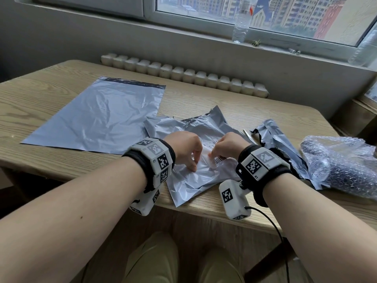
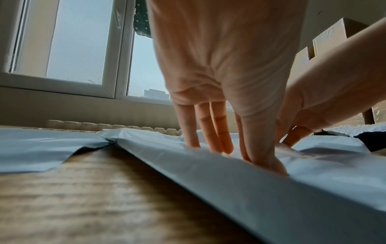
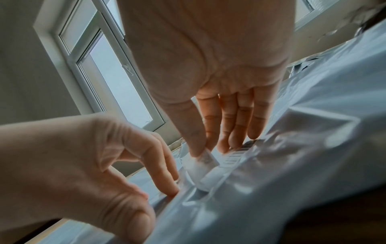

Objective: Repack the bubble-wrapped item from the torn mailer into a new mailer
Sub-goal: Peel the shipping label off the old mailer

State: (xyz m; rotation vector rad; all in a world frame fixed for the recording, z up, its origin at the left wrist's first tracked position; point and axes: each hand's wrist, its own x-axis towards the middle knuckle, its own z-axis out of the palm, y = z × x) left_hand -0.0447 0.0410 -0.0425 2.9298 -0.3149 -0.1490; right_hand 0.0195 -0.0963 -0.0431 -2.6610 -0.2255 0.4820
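The crumpled grey torn mailer (image 1: 189, 180) lies near the table's front edge, with a white barcode shipping label (image 1: 219, 160) stuck on it. My left hand (image 1: 192, 167) presses its fingertips (image 2: 217, 145) down on the mailer (image 2: 229, 189) beside the label. My right hand (image 1: 212, 155) pinches a lifted, curled corner of the label (image 3: 200, 166) between thumb and forefinger (image 3: 203, 151). The bubble-wrapped item (image 1: 342, 166), dark inside its clear wrap, rests at the table's right edge, apart from both hands. The new grey mailer (image 1: 98, 113) lies flat at the left.
A torn-off strip of grey mailer (image 1: 279, 144) lies between the hands and the wrapped item, with a thin pale object (image 1: 247, 135) beside it. The wooden table (image 1: 40, 92) stands against a radiator (image 1: 183, 75). A plastic bottle (image 1: 241, 23) stands on the sill. Cardboard boxes (image 2: 330, 39) are stacked to the right.
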